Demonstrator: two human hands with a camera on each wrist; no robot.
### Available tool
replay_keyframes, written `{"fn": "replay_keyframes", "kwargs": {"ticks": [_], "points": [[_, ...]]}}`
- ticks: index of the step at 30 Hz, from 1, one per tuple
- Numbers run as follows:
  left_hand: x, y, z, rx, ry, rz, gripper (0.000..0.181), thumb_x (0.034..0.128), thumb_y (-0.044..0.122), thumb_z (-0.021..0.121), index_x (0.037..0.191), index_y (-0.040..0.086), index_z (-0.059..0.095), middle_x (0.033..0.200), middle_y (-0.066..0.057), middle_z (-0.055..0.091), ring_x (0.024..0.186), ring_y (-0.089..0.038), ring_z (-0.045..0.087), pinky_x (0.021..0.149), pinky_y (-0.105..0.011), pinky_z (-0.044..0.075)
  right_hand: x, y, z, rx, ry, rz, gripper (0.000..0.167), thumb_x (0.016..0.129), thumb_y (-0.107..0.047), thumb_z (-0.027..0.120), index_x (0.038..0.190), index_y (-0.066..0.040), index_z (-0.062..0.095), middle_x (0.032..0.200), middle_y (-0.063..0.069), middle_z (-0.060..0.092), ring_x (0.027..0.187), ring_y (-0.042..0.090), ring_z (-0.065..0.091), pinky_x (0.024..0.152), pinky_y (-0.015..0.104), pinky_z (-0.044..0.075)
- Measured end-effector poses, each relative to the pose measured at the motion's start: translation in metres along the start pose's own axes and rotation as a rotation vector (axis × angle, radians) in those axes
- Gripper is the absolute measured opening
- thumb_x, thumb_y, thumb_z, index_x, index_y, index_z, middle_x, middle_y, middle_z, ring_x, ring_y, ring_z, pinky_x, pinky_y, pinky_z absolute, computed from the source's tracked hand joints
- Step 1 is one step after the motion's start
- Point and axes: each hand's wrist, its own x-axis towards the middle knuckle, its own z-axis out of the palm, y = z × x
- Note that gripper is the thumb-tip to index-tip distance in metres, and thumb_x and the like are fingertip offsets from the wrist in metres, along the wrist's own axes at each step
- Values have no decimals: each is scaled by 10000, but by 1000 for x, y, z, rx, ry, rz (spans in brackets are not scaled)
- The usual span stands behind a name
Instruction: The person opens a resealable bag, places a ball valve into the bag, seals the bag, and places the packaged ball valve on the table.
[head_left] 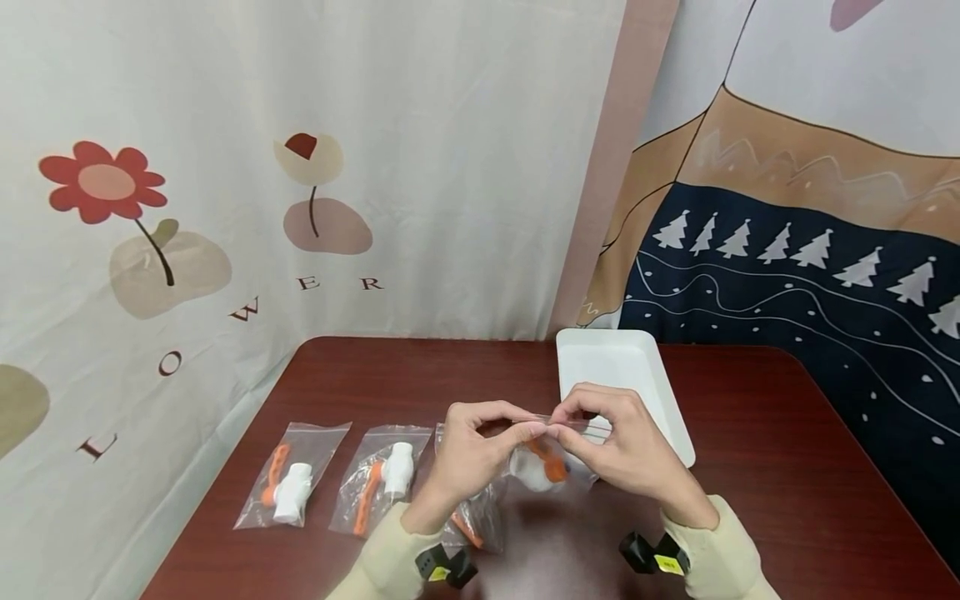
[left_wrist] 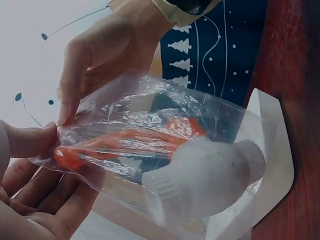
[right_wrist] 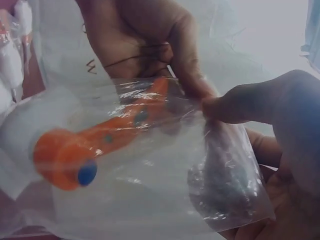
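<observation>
A clear zip bag [left_wrist: 142, 95] is held up over the table, its top edge pinched between thumb and fingers of both my left hand [head_left: 472, 450] and my right hand [head_left: 633, 437]. The fingertips of the two hands nearly meet at the bag's mouth. Inside hangs a white plastic ball valve [left_wrist: 210, 175] with an orange handle [right_wrist: 120, 125]; a blue cap [right_wrist: 87, 172] shows on the handle's hub in the right wrist view. Whether the bag's seal is closed cannot be made out.
Left on the dark red table [head_left: 420, 367] lie two bagged valves [head_left: 292, 492] [head_left: 397, 467]. Another bag [head_left: 487, 521] with an orange part lies partly hidden behind my left hand. A white tray [head_left: 611, 358] stands behind my right hand. Printed curtains hang behind the table.
</observation>
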Motion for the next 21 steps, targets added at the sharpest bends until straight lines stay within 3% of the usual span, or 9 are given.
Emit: {"fn": "replay_keyframes", "kwargs": {"ticks": [9,13,21], "points": [[-2,3,0,98,60,-6,75,891,127,802,898,52,807,836,-120,791,665,-58,697,588,-209,573,0,1,5,-5,20,-13,195,898,-79,782,891,-260,710,764,-133,604,724,39,574,669,225,540],[-2,3,0,87,71,7,76,887,94,799,898,18,798,860,-144,791,692,-98,735,631,-262,617,0,0,5,-20,20,2,203,893,-87,789,902,-271,705,773,-155,603,723,30,581,669,219,549],[0,10,-5,67,106,2,65,889,100,800,892,36,788,839,-144,781,699,-106,727,628,-240,605,0,-1,-3,-45,26,2,236,885,-58,783,901,-277,695,786,-163,597,741,32,583,711,216,557]]}}
